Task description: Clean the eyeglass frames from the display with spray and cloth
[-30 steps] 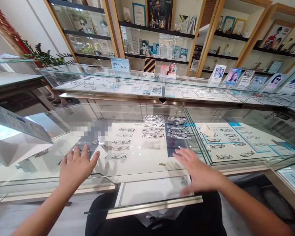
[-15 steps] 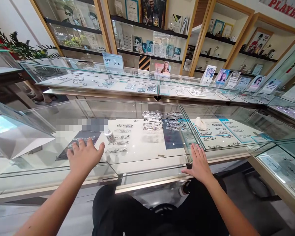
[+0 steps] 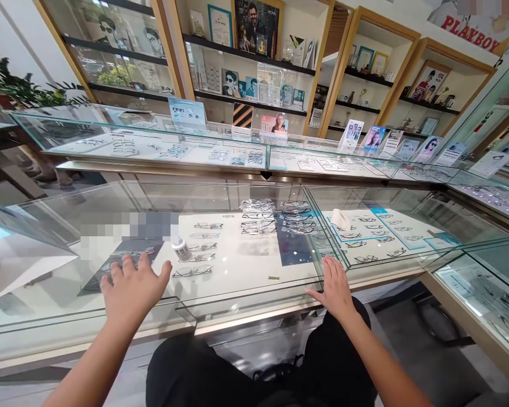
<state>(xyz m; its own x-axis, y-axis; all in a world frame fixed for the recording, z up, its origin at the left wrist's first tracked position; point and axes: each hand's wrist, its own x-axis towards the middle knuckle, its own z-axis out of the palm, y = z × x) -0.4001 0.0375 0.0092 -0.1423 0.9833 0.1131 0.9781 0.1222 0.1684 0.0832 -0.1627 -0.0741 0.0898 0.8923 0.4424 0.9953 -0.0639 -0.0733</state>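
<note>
My left hand point(image 3: 134, 285) is spread palm down at the left part of the glass display case point(image 3: 237, 287), fingers apart and holding nothing. Just beyond its thumb stands a small white bottle point(image 3: 180, 249), near a column of eyeglasses point(image 3: 194, 271). My right hand point(image 3: 336, 287) lies at the near edge of the glass by a joint between panels, fingers stretched forward and thumb out to the left. Between the hands, the case's pale drawer front point(image 3: 258, 316) is level with the rail to its left. More eyeglasses point(image 3: 258, 223) in clear wrapping lie farther back.
A beige cloth point(image 3: 341, 219) rests beyond my right hand. At the left is a white folded stand point(image 3: 29, 257). A second glass case point(image 3: 161, 150) with eyeglasses and upright cards runs behind. Another case point(image 3: 483, 299) borders the right side. My knees point(image 3: 186, 373) are below the front edge.
The drawer front between my hands has slid in from sticking out toward me to level with the rail. Both hands stay spread. The view has shifted slightly.
</note>
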